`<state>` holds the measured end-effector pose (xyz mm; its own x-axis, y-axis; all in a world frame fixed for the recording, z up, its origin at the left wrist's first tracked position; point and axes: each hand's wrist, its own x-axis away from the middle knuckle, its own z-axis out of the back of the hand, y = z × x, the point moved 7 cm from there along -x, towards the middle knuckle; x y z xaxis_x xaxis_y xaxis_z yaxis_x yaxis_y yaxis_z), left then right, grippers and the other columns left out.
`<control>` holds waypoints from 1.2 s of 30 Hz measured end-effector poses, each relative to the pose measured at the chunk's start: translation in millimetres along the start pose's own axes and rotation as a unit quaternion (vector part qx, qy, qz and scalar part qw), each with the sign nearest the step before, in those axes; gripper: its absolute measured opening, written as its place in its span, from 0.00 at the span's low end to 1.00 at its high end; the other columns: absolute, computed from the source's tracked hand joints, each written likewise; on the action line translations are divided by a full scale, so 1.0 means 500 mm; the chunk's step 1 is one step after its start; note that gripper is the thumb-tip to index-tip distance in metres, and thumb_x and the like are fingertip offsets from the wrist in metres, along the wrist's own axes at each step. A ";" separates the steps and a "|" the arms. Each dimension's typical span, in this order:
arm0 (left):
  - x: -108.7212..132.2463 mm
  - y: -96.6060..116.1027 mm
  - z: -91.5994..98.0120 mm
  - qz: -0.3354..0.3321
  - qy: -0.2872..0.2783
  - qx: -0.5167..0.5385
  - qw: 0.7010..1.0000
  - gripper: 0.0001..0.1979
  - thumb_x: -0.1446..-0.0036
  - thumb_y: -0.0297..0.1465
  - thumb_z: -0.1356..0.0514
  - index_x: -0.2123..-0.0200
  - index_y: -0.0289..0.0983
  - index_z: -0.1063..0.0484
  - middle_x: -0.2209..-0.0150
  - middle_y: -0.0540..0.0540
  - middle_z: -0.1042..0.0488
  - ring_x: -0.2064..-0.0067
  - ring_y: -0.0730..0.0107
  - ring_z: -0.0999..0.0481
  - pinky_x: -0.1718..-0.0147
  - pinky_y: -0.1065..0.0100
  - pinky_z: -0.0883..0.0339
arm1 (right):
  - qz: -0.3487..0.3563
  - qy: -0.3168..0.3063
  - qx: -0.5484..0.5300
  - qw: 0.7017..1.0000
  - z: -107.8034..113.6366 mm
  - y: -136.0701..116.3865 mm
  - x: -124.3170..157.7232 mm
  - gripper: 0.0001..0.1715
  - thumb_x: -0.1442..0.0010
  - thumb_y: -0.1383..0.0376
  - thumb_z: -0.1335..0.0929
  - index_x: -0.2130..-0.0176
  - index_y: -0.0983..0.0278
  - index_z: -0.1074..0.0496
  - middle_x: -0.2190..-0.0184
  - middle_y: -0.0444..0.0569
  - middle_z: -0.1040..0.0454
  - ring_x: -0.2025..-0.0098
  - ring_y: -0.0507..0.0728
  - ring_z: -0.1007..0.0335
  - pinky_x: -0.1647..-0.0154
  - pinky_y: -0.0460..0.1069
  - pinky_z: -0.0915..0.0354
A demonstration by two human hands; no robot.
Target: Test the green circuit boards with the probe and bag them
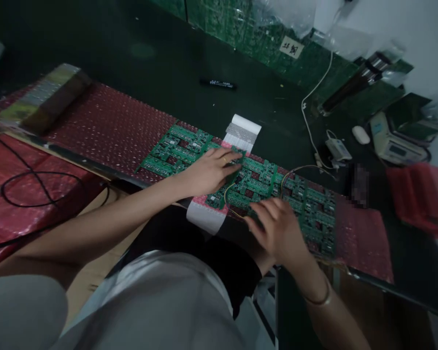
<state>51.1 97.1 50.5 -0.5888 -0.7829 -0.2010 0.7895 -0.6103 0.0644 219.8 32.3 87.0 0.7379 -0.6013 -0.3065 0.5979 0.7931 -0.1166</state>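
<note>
Resting the left hand (209, 171), spread loose, on green circuit boards (186, 151), with right hand (280, 226) half-curled near the thin wire (225, 197), cannot tell if pinching; best press lightly.

The left arm (105, 226) is bent at the elbow and extended forward and inward, the forearm bared. The left hand (217, 170) is held back up, its fingers reached forward and rightward; a ring (225, 158) is worn on one finger. The right forearm (314, 277) is angled forward and inward, its wrist circled by a bangle (323, 297). The right hand (277, 226) is slightly blurred, its fingers loosely curved, the thumb parted from them.
</note>
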 end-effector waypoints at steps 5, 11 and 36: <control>0.014 0.024 -0.013 -0.105 -0.033 0.058 0.992 0.24 0.43 0.18 0.41 0.47 0.44 0.22 0.31 0.43 0.38 0.33 0.51 0.38 0.40 0.52 0.39 | -0.003 -0.017 0.010 1.000 -0.056 -0.037 0.025 0.04 0.34 0.71 0.32 0.62 0.65 0.27 0.59 0.53 0.23 0.57 0.61 0.30 0.57 0.56 0.36; -0.037 0.049 0.044 -0.109 0.053 0.217 0.969 0.11 0.34 0.29 0.43 0.60 0.38 0.20 0.47 0.39 0.25 0.45 0.56 0.27 0.46 0.57 0.32 | -0.149 0.239 0.026 0.959 0.103 0.026 0.071 0.06 0.35 0.70 0.30 0.57 0.60 0.27 0.59 0.51 0.26 0.55 0.59 0.29 0.54 0.57 0.33; -0.207 0.491 -0.112 -0.125 -0.026 0.131 0.983 0.26 0.32 0.42 0.43 0.36 0.34 0.33 0.30 0.38 0.41 0.29 0.53 0.42 0.32 0.52 0.45 | -0.313 0.580 -0.167 0.733 0.422 0.550 0.438 0.11 0.43 0.57 0.26 0.64 0.60 0.26 0.65 0.46 0.25 0.67 0.53 0.27 0.67 0.50 0.28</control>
<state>315.3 35.2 32.1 -0.7723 -0.6050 -0.1934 0.5509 -0.7896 0.2704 612.2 98.3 187.2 -0.5265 -0.5242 -0.6694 0.4528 0.4935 -0.7426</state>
